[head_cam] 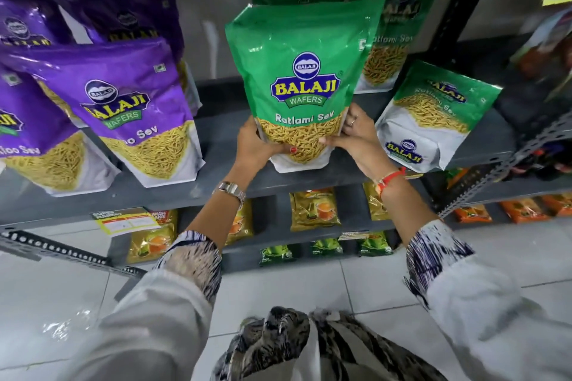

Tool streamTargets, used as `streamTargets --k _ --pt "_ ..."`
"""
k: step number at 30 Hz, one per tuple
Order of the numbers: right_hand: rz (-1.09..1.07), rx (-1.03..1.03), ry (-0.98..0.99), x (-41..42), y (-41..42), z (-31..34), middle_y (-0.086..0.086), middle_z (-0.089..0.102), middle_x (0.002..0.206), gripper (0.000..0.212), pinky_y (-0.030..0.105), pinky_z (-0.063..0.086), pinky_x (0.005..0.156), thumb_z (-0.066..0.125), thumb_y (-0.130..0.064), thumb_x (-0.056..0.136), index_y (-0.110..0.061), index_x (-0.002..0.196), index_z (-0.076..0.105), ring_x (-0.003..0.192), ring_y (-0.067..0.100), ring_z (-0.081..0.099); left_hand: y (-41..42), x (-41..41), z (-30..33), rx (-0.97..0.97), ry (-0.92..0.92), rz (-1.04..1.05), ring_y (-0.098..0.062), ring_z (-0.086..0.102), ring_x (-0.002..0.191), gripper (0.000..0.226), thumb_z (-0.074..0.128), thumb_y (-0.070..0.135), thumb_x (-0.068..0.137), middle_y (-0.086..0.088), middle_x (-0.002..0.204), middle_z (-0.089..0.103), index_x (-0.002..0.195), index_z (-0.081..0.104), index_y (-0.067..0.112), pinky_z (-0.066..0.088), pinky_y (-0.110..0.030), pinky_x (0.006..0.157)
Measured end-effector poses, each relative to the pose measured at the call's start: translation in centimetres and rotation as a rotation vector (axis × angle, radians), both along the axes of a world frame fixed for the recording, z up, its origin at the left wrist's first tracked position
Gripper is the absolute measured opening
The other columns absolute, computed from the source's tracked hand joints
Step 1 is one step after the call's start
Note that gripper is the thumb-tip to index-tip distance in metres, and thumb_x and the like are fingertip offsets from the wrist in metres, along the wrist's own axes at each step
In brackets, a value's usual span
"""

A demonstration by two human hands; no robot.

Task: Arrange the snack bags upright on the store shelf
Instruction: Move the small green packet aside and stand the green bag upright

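Note:
A green Ratlami Sev bag (301, 71) stands upright near the front edge of the grey shelf (235, 139). My left hand (258, 142) grips its lower left side and my right hand (356, 133) grips its lower right side. Behind it stand more green bags (393, 37). To the right, a smaller green bag (433, 114) lies tilted back with its base toward me. On the left, purple Aloo Sev bags (130, 108) lean to the left, one in front of another.
A dark slotted upright post (458, 6) bounds the shelf on the right. Lower shelves hold yellow tea packets (314, 204), small green packets (326, 246) and orange packets (523, 209). A yellow price tag (127, 219) hangs from the shelf edge. White floor tiles lie below.

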State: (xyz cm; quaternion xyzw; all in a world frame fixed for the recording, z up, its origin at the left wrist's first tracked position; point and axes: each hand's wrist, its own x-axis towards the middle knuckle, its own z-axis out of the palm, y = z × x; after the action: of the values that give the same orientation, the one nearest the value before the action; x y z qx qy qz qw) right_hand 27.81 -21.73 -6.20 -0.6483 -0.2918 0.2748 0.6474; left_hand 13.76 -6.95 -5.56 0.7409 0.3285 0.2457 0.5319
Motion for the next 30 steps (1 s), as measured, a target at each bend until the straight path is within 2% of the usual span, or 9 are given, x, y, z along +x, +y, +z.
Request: streamTargets --k 7,11,13,16,19,21,24,27,30 --pt "0.060 -0.066 -0.030 1.2 -0.1 -0.5 0.008 0.060 0.123 0.068 0.040 0.046 0.103 0.076 0.006 0.066 -0.007 0.125 0.044 0.112 0.014 0.059 -0.5 0.6 -1.5 -0.042 -0.087 0.003 -0.022 0.053 0.119 0.084 0.084 -0.002 0.054 -0.015 0.129 0.054 0.125 0.039 0.002 0.045 -0.045 0.103" --pt "0.043 -0.072 -0.083 0.9 -1.2 -0.1 0.005 0.051 0.135 0.077 0.042 0.038 0.109 0.077 0.001 0.067 -0.017 0.132 0.039 0.126 0.016 0.048 -2.9 -0.1 -2.4 0.083 -0.210 0.093 -0.011 0.044 0.126 0.111 0.088 0.022 0.048 -0.008 0.140 0.038 0.138 0.024 0.008 0.041 -0.024 0.105" --pt "-0.052 -0.052 -0.146 1.3 -2.9 0.1 0.005 0.043 0.145 0.079 0.035 0.035 0.108 0.076 -0.003 0.070 -0.018 0.137 0.037 0.135 0.020 0.039 -5.6 -0.1 -2.7 0.181 -0.270 0.263 -0.010 0.046 0.117 0.095 0.086 0.023 0.055 -0.005 0.130 0.039 0.132 0.031 0.015 0.044 -0.021 0.096" --pt "-0.364 0.034 -0.226 3.0 -6.4 0.5 0.006 0.051 0.133 0.060 0.029 0.043 0.100 0.071 -0.001 0.074 -0.011 0.128 0.047 0.125 0.020 0.049 -10.0 1.4 -2.7 0.327 -0.313 0.380 -0.016 0.045 0.092 0.057 0.076 0.025 0.070 -0.002 0.105 0.041 0.114 0.042 0.014 0.041 -0.024 0.078" --pt "-0.783 0.042 -0.224 5.5 -9.4 -0.5 0.008 0.062 0.113 0.045 0.044 0.051 0.093 0.067 -0.004 0.070 -0.005 0.114 0.058 0.107 0.020 0.060 -13.0 4.7 -1.7 0.439 -0.323 0.114 -0.019 0.049 0.089 0.035 0.067 0.021 0.080 -0.002 0.098 0.045 0.107 0.045 0.022 0.041 -0.021 0.078" --pt "-0.911 -0.032 -0.078 6.6 -11.1 -1.5 0.011 0.062 0.101 0.037 0.038 0.054 0.085 0.066 -0.014 0.070 -0.002 0.103 0.059 0.095 0.021 0.061 -13.6 7.2 -0.7 0.453 -0.272 -0.057 -0.013 0.049 0.090 0.027 0.061 0.023 0.085 -0.003 0.100 0.050 0.109 0.049 0.019 0.039 -0.016 0.079" --pt "-0.852 -0.137 0.273 7.4 -12.7 -2.7 0.003 0.050 0.081 0.019 0.021 0.046 0.060 0.067 -0.017 0.081 -0.008 0.083 0.051 0.078 0.016 0.052 -13.0 12.3 0.3 0.352 -0.156 -0.198 -0.019 0.053 0.106 0.037 0.052 0.028 0.090 -0.011 0.115 0.054 0.120 0.049 0.007 0.044 -0.028 0.090" --pt "-0.794 -0.015 0.521 9.0 -12.8 -2.8 -0.002 0.050 0.073 0.034 0.031 0.043 0.068 0.074 -0.024 0.077 -0.010 0.096 0.050 0.069 0.016 0.050 -12.0 17.9 1.9 0.166 0.100 -0.188 -0.029 0.057 0.106 0.041 0.051 0.033 0.090 -0.017 0.118 0.061 0.120 0.053 0.003 0.045 -0.032 0.080" --pt "-0.647 -0.085 0.637 10.0 -13.2 -2.9 0.014 0.068 0.078 0.068 0.037 0.048 0.069 0.086 -0.049 0.053 -0.005 0.097 0.060 0.074 0.031 0.066 -11.0 21.1 2.8 -0.291 0.286 -0.373 -0.018 0.063 0.070 0.045 0.054 0.036 0.089 0.000 0.074 0.075 0.118 0.060 0.003 0.045 -0.016 0.053"
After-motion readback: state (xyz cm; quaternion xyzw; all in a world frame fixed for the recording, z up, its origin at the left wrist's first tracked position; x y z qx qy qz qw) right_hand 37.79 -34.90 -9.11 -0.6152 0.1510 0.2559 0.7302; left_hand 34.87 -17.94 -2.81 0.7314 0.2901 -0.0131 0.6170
